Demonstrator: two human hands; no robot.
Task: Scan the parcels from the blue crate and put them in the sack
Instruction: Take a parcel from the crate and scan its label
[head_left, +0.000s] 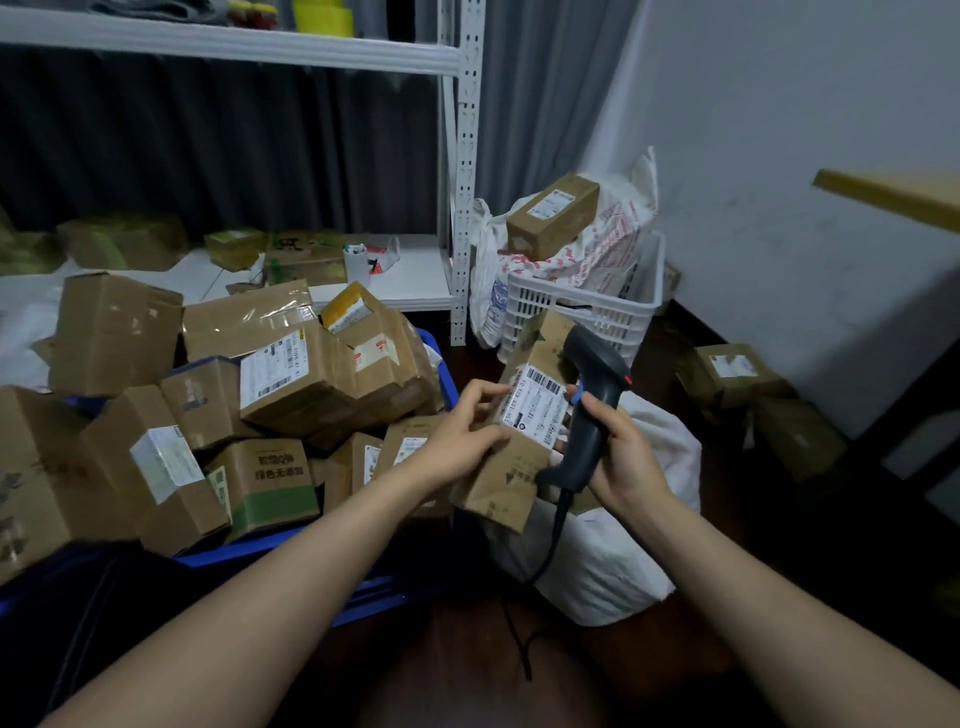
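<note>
Heap of brown cardboard parcels (291, 374) w/ white labels fills blue plastic crate (260, 551) at lower left, piled above rim, some tilted. Left hand (457, 441) grips long brown cardboard box (498, 488) by its near-left edge, fingers curled onto top face beside white label (535, 402); box held clear of crate, just right of it. Right hand (623, 457) wrapped round handle of dark grey pistol-grip scanner (592, 358), forefinger at blue trigger. Scanner body crosses box's right side, head above label. Black cable (556, 530) hangs from handle. White woven sack (613, 566) sits on floor directly under box + right hand; mouth hidden.

Behind: white slotted plastic basket (587, 306) stuffed w/ printed bags (602, 244), one brown carton (553, 215) on top. More cartons (732, 371) on floor by wall, right. White metal rack (462, 156) back centre; lower shelf holds boxes (306, 260) + white cup (357, 267). Dark floor (467, 639), grey curtain (208, 145), white wall (779, 182).
</note>
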